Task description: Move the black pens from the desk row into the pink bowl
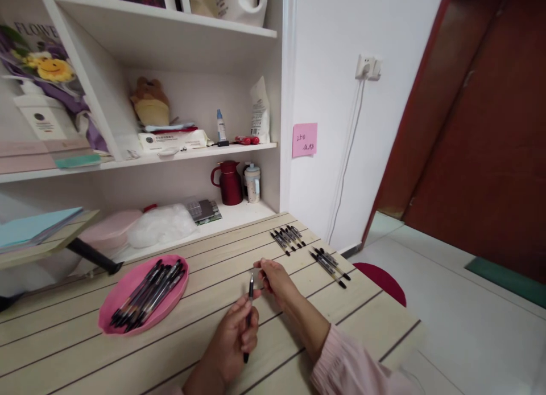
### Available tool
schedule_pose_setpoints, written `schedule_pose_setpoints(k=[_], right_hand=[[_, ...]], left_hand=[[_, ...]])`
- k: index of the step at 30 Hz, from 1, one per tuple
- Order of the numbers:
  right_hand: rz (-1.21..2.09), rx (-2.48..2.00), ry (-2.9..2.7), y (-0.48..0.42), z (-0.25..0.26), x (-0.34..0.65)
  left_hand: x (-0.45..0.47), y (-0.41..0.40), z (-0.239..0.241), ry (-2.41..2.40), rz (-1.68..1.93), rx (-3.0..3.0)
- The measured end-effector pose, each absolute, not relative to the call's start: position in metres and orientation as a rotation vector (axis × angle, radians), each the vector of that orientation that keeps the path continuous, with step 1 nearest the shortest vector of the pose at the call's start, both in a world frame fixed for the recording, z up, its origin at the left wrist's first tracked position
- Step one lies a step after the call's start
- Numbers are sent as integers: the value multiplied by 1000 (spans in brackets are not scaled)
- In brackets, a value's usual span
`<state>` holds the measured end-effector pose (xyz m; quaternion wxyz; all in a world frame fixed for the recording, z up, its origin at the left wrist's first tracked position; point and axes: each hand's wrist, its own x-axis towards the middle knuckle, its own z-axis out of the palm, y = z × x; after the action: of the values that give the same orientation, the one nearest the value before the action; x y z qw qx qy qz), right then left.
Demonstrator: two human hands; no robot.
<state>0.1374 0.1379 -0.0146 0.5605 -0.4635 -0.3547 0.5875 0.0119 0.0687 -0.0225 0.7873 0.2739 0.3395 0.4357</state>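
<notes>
My left hand [234, 341] is closed around a black pen [249, 304], held upright with its tip upward, above the wooden table [77, 349]. My right hand [275, 279] sits just right of the pen's tip, fingers pinched on something small I cannot make out. A pink plate [111, 307] with several black pens [149, 292] lies to the left. Two groups of pens rest on the table at the far right: one group [288, 237] farther back, another [330, 266] nearer the edge.
White shelves behind the table hold a red jug [230, 182], a small cup [252, 183], a plush toy [149, 103], boxes and bags. A pink sticky note [304, 140] is on the wall. A red stool [381, 280] stands beside the table's right edge.
</notes>
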Motion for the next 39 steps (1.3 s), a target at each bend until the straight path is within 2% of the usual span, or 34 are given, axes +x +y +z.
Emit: schedule_pose_setpoints(k=[4, 9, 13, 39], right_hand=[[1137, -1336, -1060, 140, -12, 166], [270, -1910, -1660, 123, -14, 230], [-42, -2194, -1881, 110, -20, 257], [-79, -2362, -1724, 104, -30, 282]], left_hand=[[10, 70, -24, 720, 923, 624], [12, 70, -26, 732, 904, 637], [14, 70, -24, 740, 893, 648], [13, 69, -24, 742, 876, 682]])
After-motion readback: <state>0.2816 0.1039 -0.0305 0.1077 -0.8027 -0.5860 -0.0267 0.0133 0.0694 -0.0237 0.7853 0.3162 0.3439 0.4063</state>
